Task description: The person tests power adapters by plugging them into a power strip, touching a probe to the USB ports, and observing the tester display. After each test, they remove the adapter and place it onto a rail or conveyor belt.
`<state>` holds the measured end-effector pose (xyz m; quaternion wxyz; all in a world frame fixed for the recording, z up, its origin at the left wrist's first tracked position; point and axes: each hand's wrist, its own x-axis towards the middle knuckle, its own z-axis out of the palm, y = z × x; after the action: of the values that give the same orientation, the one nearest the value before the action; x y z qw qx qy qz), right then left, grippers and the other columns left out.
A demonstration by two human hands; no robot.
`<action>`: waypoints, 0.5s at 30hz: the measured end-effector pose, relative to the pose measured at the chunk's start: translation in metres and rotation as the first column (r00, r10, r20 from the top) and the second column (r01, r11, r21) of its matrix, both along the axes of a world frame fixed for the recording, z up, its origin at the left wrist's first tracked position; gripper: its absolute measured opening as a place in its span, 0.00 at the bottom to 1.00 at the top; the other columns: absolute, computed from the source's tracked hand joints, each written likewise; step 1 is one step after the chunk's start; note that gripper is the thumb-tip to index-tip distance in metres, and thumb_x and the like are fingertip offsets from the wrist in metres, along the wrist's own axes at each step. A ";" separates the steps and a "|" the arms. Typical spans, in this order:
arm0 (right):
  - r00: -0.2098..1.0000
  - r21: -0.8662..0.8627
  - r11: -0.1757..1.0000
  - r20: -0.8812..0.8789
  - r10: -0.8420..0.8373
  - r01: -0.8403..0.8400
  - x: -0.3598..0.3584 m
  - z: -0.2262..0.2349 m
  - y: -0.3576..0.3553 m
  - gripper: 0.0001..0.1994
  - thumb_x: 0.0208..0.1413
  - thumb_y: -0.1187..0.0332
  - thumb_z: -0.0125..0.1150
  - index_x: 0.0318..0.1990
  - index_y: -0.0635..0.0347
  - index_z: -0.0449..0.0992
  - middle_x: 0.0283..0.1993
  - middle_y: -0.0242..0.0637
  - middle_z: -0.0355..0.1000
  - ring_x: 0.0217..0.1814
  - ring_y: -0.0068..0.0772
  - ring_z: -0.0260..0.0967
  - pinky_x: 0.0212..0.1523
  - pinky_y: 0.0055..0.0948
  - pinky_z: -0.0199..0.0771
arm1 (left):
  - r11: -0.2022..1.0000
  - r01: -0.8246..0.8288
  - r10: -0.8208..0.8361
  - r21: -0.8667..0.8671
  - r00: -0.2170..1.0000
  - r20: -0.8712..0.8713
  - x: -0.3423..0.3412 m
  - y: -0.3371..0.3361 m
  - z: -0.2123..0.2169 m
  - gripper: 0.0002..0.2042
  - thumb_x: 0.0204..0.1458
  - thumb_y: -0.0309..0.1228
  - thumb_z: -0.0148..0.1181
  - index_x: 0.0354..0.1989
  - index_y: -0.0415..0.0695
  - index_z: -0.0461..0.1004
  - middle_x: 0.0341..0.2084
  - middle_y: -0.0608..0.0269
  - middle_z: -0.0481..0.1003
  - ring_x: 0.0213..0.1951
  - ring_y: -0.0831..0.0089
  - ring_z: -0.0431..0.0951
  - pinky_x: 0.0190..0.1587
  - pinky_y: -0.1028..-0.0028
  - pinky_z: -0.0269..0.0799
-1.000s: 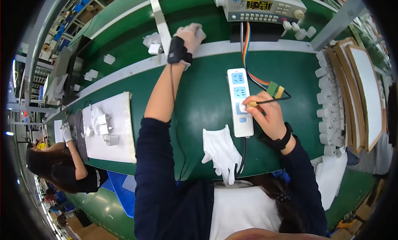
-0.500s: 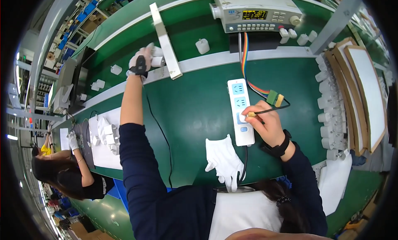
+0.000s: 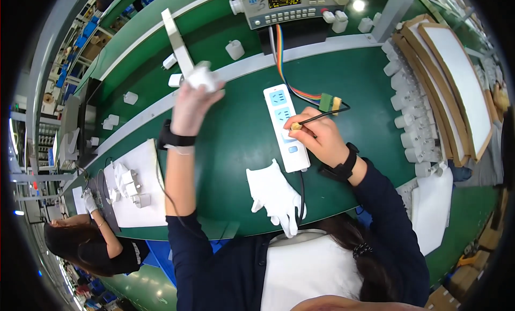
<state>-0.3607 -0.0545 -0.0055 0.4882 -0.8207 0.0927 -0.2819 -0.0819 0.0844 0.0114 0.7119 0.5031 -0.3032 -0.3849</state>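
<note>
While the left hand (image 3: 194, 104) is curled around a white object (image 3: 204, 79), too blurred in the head view for its kind to be told, the right hand (image 3: 322, 138) pinches a small yellow connector (image 3: 295, 127) between thumb and fingers, over the white power strip (image 3: 294, 158). From that connector a black cable (image 3: 320, 116) loops to a green terminal block (image 3: 326, 102), where a rainbow ribbon cable (image 3: 280, 50) runs up to a grey bench instrument (image 3: 292, 14). The power strip lies on the green surface (image 3: 230, 134), between the two forearms, with a loose white glove (image 3: 274, 193) near its lower end. White adapters (image 3: 412, 123) line the right edge, beside upright cardboard-backed panels (image 3: 456, 91). At the left, a white board (image 3: 140, 217) carries more white plugs (image 3: 129, 182).
</note>
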 end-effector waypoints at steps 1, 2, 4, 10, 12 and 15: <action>1.000 -0.003 1.000 0.000 -0.005 0.005 0.000 0.000 0.000 0.08 0.53 0.73 0.61 0.40 0.59 0.79 0.29 0.34 0.66 0.27 0.28 0.65 0.30 0.24 0.66 | 0.996 0.086 -0.083 -0.028 0.993 0.085 -0.022 -0.013 0.000 0.21 0.58 0.30 0.57 0.59 0.40 0.63 0.47 0.56 0.74 0.51 0.66 0.75 0.53 0.71 0.71; 1.000 -0.004 1.000 0.002 0.011 -0.011 0.001 0.000 0.001 0.08 0.53 0.73 0.61 0.40 0.59 0.79 0.29 0.34 0.66 0.27 0.29 0.65 0.30 0.24 0.66 | 0.999 0.044 -0.048 0.022 0.978 0.205 -0.042 -0.024 -0.005 0.22 0.56 0.30 0.60 0.58 0.40 0.64 0.49 0.56 0.74 0.51 0.66 0.75 0.52 0.70 0.71; 0.999 -0.007 0.999 0.006 0.038 -0.038 0.003 0.001 0.002 0.08 0.52 0.73 0.61 0.40 0.59 0.79 0.30 0.35 0.66 0.28 0.30 0.66 0.31 0.25 0.66 | 0.998 0.003 -0.023 0.063 0.946 0.323 -0.066 -0.044 -0.018 0.23 0.54 0.30 0.62 0.57 0.41 0.65 0.50 0.56 0.74 0.51 0.67 0.75 0.52 0.69 0.71; 0.998 0.052 0.998 -0.052 0.021 -0.018 0.000 0.004 0.003 0.08 0.53 0.73 0.62 0.40 0.59 0.79 0.31 0.35 0.67 0.29 0.30 0.67 0.31 0.24 0.67 | 0.986 -0.067 -0.063 0.150 0.688 0.723 -0.086 -0.061 -0.031 0.22 0.46 0.32 0.68 0.50 0.42 0.71 0.42 0.59 0.77 0.45 0.64 0.77 0.49 0.70 0.71; 0.997 0.086 0.995 -0.060 0.053 -0.047 0.000 0.002 0.003 0.08 0.53 0.73 0.62 0.41 0.59 0.79 0.32 0.36 0.67 0.30 0.30 0.68 0.32 0.24 0.68 | 0.987 -0.096 -0.053 0.127 0.555 0.830 -0.082 -0.063 -0.031 0.22 0.46 0.32 0.68 0.50 0.43 0.72 0.41 0.58 0.78 0.45 0.62 0.77 0.49 0.69 0.71; 0.998 0.074 0.996 -0.031 0.048 -0.046 0.000 -0.001 0.003 0.08 0.53 0.73 0.62 0.41 0.59 0.79 0.33 0.36 0.67 0.30 0.30 0.68 0.32 0.25 0.68 | 0.985 -0.162 -0.023 0.065 0.245 0.969 -0.081 -0.061 -0.033 0.21 0.45 0.32 0.67 0.49 0.44 0.73 0.39 0.58 0.78 0.44 0.59 0.77 0.50 0.67 0.70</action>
<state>-0.3610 -0.0518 -0.0066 0.5228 -0.8088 0.0916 -0.2534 -0.1627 0.0233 -0.0212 0.3524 0.6982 -0.6230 0.0145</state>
